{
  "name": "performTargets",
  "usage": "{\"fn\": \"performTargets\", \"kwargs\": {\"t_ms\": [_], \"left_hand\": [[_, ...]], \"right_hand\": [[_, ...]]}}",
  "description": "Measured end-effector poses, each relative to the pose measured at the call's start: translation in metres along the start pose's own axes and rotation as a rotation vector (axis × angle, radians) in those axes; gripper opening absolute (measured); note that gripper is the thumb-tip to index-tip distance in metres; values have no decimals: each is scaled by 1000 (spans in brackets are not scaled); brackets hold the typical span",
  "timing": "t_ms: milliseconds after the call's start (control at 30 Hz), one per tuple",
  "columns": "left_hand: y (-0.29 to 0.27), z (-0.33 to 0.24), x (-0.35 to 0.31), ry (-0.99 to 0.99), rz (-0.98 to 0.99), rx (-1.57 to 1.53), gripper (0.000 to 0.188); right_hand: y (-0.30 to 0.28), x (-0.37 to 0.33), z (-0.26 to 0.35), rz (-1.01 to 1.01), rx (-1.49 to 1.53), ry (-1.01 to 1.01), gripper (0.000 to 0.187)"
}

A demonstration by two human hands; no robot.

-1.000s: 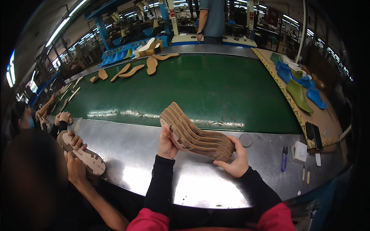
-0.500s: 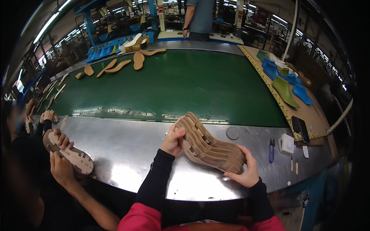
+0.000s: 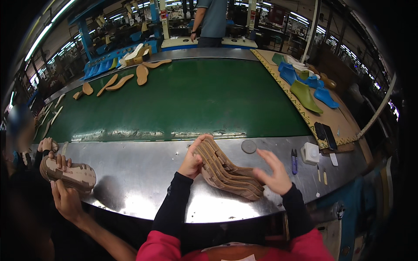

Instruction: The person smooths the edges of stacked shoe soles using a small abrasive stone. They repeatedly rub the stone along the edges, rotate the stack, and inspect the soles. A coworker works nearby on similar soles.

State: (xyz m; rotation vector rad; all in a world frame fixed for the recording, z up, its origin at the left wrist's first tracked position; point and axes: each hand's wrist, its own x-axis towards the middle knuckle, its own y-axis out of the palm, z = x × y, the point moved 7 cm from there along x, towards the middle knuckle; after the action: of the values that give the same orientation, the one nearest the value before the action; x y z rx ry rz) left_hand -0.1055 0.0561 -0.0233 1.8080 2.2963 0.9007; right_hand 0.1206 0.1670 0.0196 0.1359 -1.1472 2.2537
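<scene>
A curved stack of several brown shoe insoles hangs over the metal edge of the worktable, tilted down to the right. My left hand is closed round its upper left end, thumb on the near side. Off the stack's lower right end, my right hand is open, fingers stretched and apart, with nothing in it. Its thumb is close to the insoles; whether it touches them I cannot tell. A grey round disc lies on the metal just beyond my right hand.
At left, a co-worker's hands hold a pale-faced insole. Purple thread snips and a white block lie at right. Shoe lasts stand on a board beyond. Loose insoles lie across the green belt.
My right hand has let go of the stack's right end and opened. The insoles there have spread apart slightly. My left hand keeps its hold. The whole view has shifted a little.
</scene>
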Motion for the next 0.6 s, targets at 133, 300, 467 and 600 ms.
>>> {"fn": "performTargets", "kwargs": {"t_ms": [133,300,467,600], "left_hand": [[3,-3,3,-4,-21,22,112],[10,-8,2,-67,-2,7,115],[16,-17,-4,-9,23,-30,102],[24,-25,-11,18,-16,62,90]], "right_hand": [[11,52,-72,-126,-2,275,59],[50,81,-115,-12,-252,345,58],[51,74,-94,28,-235,329,47],[32,60,-39,-27,191,456,31]]}}
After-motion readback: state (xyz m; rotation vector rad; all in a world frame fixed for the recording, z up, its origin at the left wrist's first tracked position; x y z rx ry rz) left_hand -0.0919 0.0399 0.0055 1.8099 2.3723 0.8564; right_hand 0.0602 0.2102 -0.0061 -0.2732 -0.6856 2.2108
